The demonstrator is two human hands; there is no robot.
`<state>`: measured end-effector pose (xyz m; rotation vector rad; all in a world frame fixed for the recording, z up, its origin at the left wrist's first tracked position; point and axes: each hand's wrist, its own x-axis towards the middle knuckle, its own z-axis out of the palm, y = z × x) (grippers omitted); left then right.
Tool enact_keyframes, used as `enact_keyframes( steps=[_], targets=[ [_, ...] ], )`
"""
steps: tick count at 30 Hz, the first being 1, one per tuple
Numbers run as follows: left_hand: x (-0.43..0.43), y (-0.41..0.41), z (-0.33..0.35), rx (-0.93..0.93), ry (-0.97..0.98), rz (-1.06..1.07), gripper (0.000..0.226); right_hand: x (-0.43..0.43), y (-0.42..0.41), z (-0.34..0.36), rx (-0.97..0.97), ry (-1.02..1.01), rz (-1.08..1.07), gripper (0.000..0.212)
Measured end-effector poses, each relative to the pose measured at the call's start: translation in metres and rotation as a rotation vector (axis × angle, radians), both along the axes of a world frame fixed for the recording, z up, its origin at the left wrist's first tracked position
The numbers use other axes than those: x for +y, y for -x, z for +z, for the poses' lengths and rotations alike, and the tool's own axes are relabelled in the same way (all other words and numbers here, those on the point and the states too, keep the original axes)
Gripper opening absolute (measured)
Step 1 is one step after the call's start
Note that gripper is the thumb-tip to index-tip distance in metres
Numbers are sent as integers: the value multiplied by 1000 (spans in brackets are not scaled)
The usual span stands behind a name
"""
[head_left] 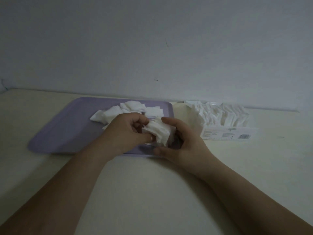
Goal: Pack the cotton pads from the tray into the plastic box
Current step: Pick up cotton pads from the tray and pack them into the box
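Currently my left hand [125, 131] and right hand [184, 141] both grip a wad of cotton pads [159, 133] over the tray [59, 133]; plastic box [225, 119] sits rightward, nearer my right hand.

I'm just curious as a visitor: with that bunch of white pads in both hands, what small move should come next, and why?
Probably carry the bunch of pads rightward to the plastic box: the left hand and right hand grip it above the tray, and the box beside it shows pads inside.
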<state>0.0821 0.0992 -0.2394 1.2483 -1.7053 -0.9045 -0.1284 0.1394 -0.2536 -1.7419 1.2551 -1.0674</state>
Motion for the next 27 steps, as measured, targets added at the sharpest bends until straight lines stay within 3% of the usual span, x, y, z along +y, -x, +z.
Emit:
enact_keyframes(
  steps=[3,6,13,21,27],
  targets=[
    [-1,-3,3,17,-24,-52,44,0,-5,1,39,73,-90,67],
    [-2,-6,5,51,-37,-48,52,0,-5,0,3,57,-64,64],
    [-2,-7,2,69,0,-23,31,-5,-2,-1,-142,25,-72,31],
    [7,-21,21,143,-177,-370,24,-7,-2,-3,-50,58,-119,29],
    [4,-7,7,134,-95,-198,26,-4,-1,1,-73,50,-58,36]
  ],
)
